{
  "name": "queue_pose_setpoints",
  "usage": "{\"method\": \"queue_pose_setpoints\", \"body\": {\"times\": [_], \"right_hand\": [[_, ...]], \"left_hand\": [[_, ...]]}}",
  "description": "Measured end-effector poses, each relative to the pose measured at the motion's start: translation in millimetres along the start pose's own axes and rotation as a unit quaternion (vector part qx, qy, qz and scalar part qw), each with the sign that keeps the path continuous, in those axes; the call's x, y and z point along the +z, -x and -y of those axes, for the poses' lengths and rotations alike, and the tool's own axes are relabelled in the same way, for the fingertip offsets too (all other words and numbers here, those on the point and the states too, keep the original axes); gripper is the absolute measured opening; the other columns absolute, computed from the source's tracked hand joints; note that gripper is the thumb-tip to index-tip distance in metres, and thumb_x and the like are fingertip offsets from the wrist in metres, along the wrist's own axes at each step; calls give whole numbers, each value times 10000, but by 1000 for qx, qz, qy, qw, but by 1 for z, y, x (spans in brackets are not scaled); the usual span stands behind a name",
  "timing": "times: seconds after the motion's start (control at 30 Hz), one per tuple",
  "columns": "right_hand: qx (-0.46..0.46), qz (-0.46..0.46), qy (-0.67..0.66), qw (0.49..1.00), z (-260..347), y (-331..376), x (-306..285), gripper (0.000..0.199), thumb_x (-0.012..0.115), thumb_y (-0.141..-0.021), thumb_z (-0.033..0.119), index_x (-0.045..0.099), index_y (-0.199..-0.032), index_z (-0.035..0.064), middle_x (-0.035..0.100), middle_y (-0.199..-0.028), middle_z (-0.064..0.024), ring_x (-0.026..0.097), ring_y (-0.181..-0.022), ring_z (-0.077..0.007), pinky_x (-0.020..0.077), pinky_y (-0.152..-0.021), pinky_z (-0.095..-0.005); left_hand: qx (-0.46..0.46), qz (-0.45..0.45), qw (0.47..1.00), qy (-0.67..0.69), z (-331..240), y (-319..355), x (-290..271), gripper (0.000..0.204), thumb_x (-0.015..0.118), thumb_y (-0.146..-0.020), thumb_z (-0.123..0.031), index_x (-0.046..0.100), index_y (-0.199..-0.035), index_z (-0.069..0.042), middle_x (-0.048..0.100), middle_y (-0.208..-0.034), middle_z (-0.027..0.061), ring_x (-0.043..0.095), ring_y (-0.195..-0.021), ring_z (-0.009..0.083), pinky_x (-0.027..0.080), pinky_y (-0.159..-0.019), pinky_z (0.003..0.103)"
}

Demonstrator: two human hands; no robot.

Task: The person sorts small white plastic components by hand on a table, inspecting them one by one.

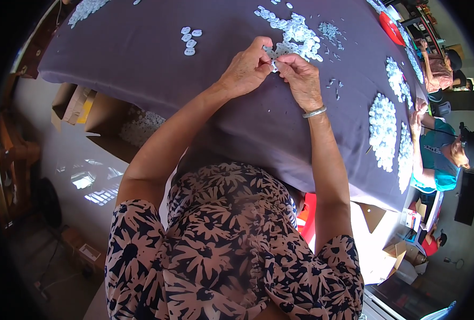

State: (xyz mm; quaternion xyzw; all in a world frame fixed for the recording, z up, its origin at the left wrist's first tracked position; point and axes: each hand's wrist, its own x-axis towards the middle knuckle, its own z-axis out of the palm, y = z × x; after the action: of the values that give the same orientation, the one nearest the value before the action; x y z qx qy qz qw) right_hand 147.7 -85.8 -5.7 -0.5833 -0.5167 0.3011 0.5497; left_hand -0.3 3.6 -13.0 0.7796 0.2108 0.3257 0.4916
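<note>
My left hand (246, 68) and my right hand (302, 80) meet over the dark tablecloth, fingertips pinched together. Between them is a small white plastic piece (274, 65) with dark spots, gripped from both sides; its details are too small to make out. Just beyond my fingers spreads a pile of similar white pieces (300, 33), partly hidden by my hands. To its right lies a heap of tiny grey pin-like parts (330, 30), with a few strays (334, 84) nearer my right wrist. Several white oval pieces (189, 38) form a small group left of my hands.
More white pieces (382, 128) lie in heaps along the table's right side, near a person in a teal shirt (444, 160). A red dish (391, 28) stands at the far right. An open cardboard box (106, 114) with white pieces sits below the table's left edge.
</note>
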Motion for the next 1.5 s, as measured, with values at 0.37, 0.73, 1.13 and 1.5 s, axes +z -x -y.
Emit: {"method": "queue_pose_setpoints", "body": {"times": [0.37, 0.73, 1.13, 1.5], "right_hand": [[-67, -34, 55, 996, -1, 6, 10, 235, 729, -720, -23, 621, -919, 39, 632, -743, 15, 561, -634, -23, 502, -594, -187], [-168, -41, 186, 967, 13, 12, 7, 265, 739, -704, -35, 633, -938, 28, 608, -785, 20, 549, -617, -22, 471, -540, -175], [-187, -35, 272, 943, 27, 15, 10, 326, 781, -688, 94, 609, -960, 42, 588, -783, -31, 556, -561, -102, 478, -516, -253], [-214, 33, 443, 870, 12, 16, 2, 291, 644, -837, 267, 513, -901, 15, 609, -805, -145, 619, -692, -329, 512, -572, -394]], "left_hand": [[-50, 32, 993, 104, -1, -2, -7, 373, 588, -823, -35, 440, -1165, -35, 604, -816, 47, 593, -799, 132, 464, -722, 271], [-70, 99, 978, 170, -16, -4, -19, 364, 623, -841, -95, 499, -1180, -49, 604, -810, 30, 520, -702, 75, 419, -612, 229], [-56, 81, 979, 176, -4, -3, -8, 346, 607, -862, -60, 485, -1183, -15, 614, -820, 40, 550, -731, 80, 457, -636, 230], [-37, 114, 981, 154, -13, -2, -8, 283, 582, -863, -75, 559, -1145, -61, 583, -783, -1, 482, -668, 66, 417, -617, 216]]}}
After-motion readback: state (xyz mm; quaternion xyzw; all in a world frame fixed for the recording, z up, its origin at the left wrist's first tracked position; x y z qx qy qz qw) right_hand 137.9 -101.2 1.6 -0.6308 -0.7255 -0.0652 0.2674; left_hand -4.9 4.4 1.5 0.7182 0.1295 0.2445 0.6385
